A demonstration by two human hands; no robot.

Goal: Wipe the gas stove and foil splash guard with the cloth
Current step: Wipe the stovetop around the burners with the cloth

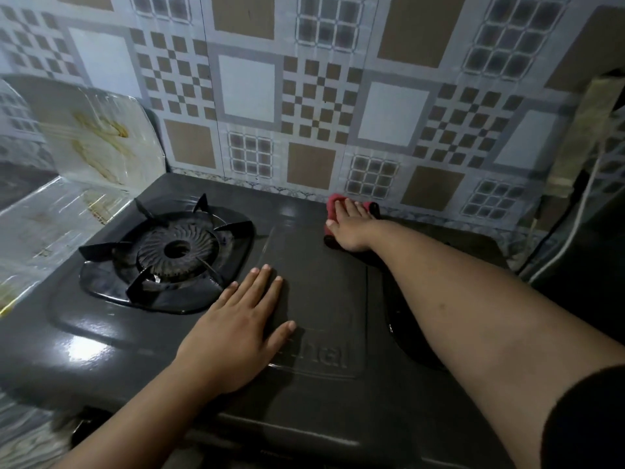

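The dark grey glossy metal gas stove (321, 316) occupies the centre of the head view, standing on a counter covered in marble-patterned foil (44, 225). The left hand (236, 319) lies flat, palm down, on the raised centre panel of the stove top, fingers extended and close together, thumb spread to the right; it grips nothing. Just to the left of this hand sits 1 round black burner (176, 248), ringed by a black pan support (165, 252) with pointed prongs. The right arm (473, 299) reaches diagonally across the right half of the stove, and a dark sleeve (588, 418) covers the upper arm at the lower right corner. The right hand (350, 225) presses palm down on the red cloth (333, 203) at the rear edge of the stove top, fingers extended over the cloth; whether the fingers pinch the fabric cannot be determined. The cloth lies on the stove surface directly against the base of the foil splash guard printed with brown, white and grey squares (304, 96), which stands upright behind the stove. A second foil panel with a yellowish marble pattern (101, 137) stands at the left rear corner. At the far right, a white cable (581, 211) hangs down beside the stove.
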